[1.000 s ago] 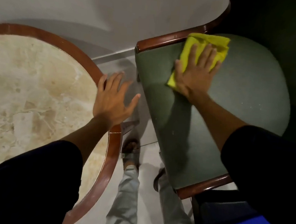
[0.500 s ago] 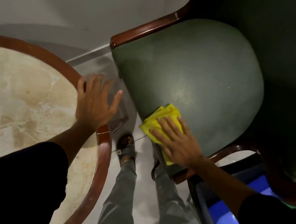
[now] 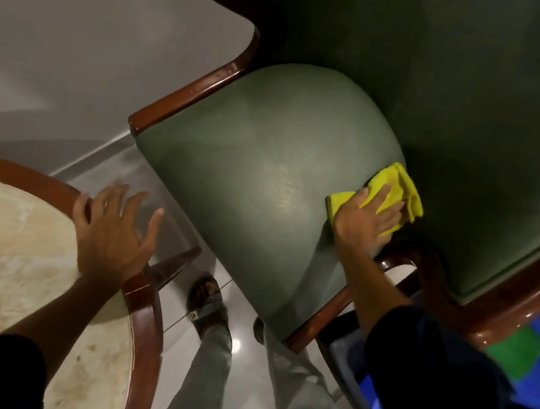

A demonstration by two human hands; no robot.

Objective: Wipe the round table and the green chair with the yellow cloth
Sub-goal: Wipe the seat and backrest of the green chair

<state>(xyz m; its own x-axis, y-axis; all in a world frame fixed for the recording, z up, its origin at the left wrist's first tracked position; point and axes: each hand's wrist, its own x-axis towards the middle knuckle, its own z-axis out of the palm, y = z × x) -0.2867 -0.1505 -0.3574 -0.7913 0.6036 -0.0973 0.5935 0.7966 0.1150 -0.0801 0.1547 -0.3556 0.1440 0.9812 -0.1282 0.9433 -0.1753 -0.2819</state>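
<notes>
The green chair (image 3: pixel 263 184) with a brown wooden frame fills the middle and right of the view, its padded seat facing me. My right hand (image 3: pixel 365 219) presses the folded yellow cloth (image 3: pixel 397 187) flat on the seat's right side, where the seat meets the dark green backrest. The round table (image 3: pixel 18 266), with a beige marble top and a brown wooden rim, is at the lower left. My left hand (image 3: pixel 113 235) rests on the table's rim with fingers spread and holds nothing.
My legs and a sandalled foot (image 3: pixel 206 299) stand on the glossy tiled floor between table and chair. A blue plastic item (image 3: pixel 376 400) sits low at the right, under the chair's armrest. A pale wall (image 3: pixel 97 48) runs behind.
My right hand has slid the yellow cloth from the seat's front edge to its right side near the backrest. The left hand stays on the table rim.
</notes>
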